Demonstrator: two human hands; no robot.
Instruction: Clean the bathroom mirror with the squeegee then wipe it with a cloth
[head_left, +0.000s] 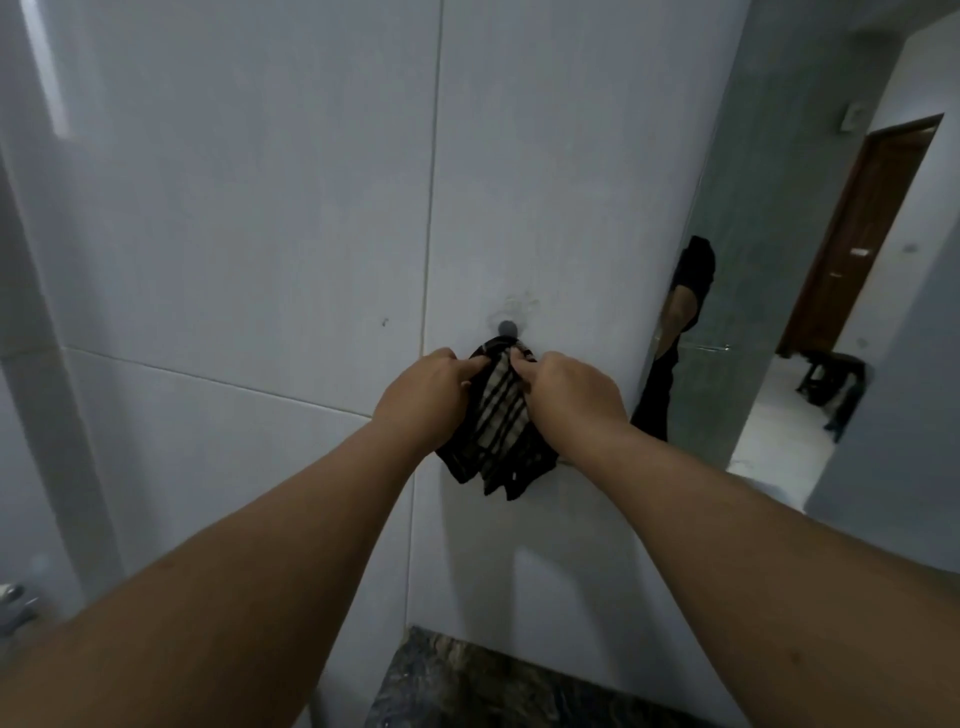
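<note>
Viewing from my head camera: both forearms reach forward and slightly upward, converging on one spot of the wall.

Left hand (434, 392): I see it knuckles-up, wrist straight; its fingers (470, 366) curl inward and pinch the left upper edge of the cloth.

Right hand (569, 389): mirrors the left, back of hand toward me; its fingers (519, 370) are bent tight and clamped on the right upper edge of the cloth.

Cloth (501, 415): dark with pale checked stripes, bunched between my two sets of fingertips; its loose folds hang below both hands, against the wall.

Hook (507, 328): a small round dark knob on the wall, just above my fingertips; the top of the cloth lies at it, and whether it hangs on the knob I cannot tell.

Tiled wall (260, 234): pale, with grout lines running left of and under my left fingers.

Mirror (753, 286): to the right of my right fingers, set apart from them; it reflects a dark-clothed figure and a wooden door frame.

Counter (467, 686): dark mottled stone, well below both hands.

Squeegee: I cannot see it in this view.
</note>
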